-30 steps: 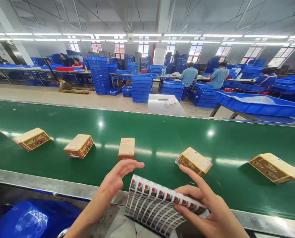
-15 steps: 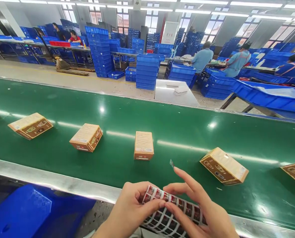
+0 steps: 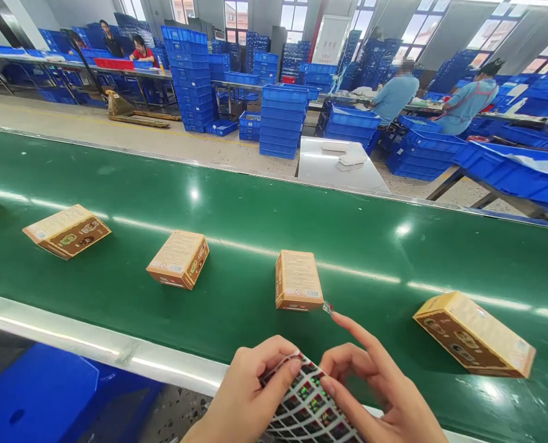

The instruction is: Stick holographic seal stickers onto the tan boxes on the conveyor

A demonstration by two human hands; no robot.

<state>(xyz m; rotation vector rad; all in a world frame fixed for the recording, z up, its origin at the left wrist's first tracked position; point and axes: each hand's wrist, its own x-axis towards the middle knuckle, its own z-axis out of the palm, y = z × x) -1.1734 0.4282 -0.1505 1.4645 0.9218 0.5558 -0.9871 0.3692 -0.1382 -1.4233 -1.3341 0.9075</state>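
Note:
My left hand point(image 3: 246, 400) and my right hand point(image 3: 375, 394) both grip a sheet of small stickers point(image 3: 313, 409) over the near metal rail. A single small sticker point(image 3: 328, 307) clings to the tip of my right index finger, which is stretched toward the nearest tan carton point(image 3: 297, 280). That carton lies flat on the green conveyor belt point(image 3: 264, 215). More cartons lie along the belt: one to the left point(image 3: 179, 259), one farther left point(image 3: 66, 231), and one at the right point(image 3: 474, 334).
A blue bin point(image 3: 47, 400) sits below the rail at the lower left. Beyond the belt stand a metal table point(image 3: 338, 169), stacks of blue crates point(image 3: 280, 120), and people working at far benches point(image 3: 396, 95).
The cartons have ridden to the right along the belt. My left hand closed onto the sticker sheet, and my right index finger lifted a single sticker and reached toward the middle carton.

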